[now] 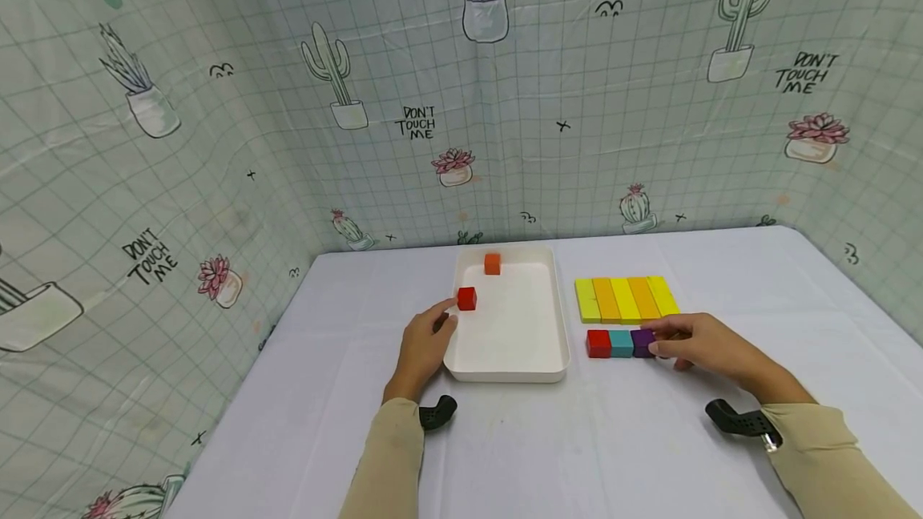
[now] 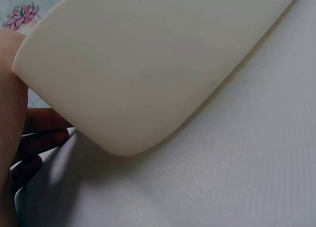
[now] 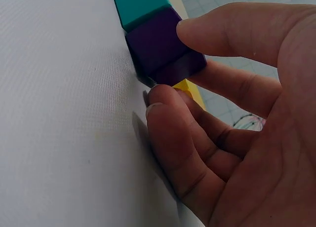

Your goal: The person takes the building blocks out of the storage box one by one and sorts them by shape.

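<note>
My left hand [image 1: 425, 343] rests at the left rim of a shallow white tray [image 1: 508, 376]. Its index fingertip reaches the rim, right beside a red cube [image 1: 467, 299] inside the tray. In the left wrist view, the tray's outer wall [image 2: 138, 69] hides parts of the fingers [image 2: 42, 140]. On the right, my right hand [image 1: 695, 343] pinches a purple cube [image 1: 642, 343] at the end of a short row. A teal cube [image 1: 621, 343] adjoins it, then another red cube [image 1: 598, 343]. Close up, the purple cube [image 3: 155, 42] lies between thumb and finger.
An orange cube [image 1: 493, 264] sits near the tray's far wall. Behind the cube row lie several yellow and orange bars [image 1: 626, 299], side by side. White cloth [image 1: 526, 455] covers the table, and a patterned curtain [image 1: 562, 183] hangs behind it.
</note>
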{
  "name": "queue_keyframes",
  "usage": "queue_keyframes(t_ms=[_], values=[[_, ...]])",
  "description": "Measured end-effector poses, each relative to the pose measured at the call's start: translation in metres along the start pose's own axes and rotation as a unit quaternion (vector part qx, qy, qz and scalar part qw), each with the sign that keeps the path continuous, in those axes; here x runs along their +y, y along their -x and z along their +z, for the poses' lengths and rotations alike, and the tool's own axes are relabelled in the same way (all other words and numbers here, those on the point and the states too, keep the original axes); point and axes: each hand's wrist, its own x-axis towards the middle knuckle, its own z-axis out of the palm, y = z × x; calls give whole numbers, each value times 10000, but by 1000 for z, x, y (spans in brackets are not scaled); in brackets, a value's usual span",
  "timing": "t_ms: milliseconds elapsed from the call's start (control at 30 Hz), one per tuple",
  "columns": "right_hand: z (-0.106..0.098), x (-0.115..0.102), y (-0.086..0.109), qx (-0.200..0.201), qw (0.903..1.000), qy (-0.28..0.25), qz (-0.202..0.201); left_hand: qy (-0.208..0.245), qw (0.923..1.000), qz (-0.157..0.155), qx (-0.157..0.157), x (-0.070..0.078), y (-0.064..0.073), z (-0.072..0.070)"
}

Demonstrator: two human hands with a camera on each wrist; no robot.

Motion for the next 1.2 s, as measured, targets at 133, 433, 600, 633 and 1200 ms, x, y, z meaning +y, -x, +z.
queue_keyframes(t_ms=[133,433,600,633,1200], values=[[0,-2,-1,25,9999,87,-46,8,10000,-3,7,1,-1,0],[-1,-1,0,18,9999,101,53,-19,10000,-46,-30,4,-2,1],[-2,2,1,28,9998,110,162,-41,10000,-44,-72,4,0,2],[-3,1,1,61,9998,88,164,-46,9999,-55,-77,3,0,2],[-5,-51,-21,536,9894,-1246,-519,-48,10000,-71,-23,3,2,-1]])
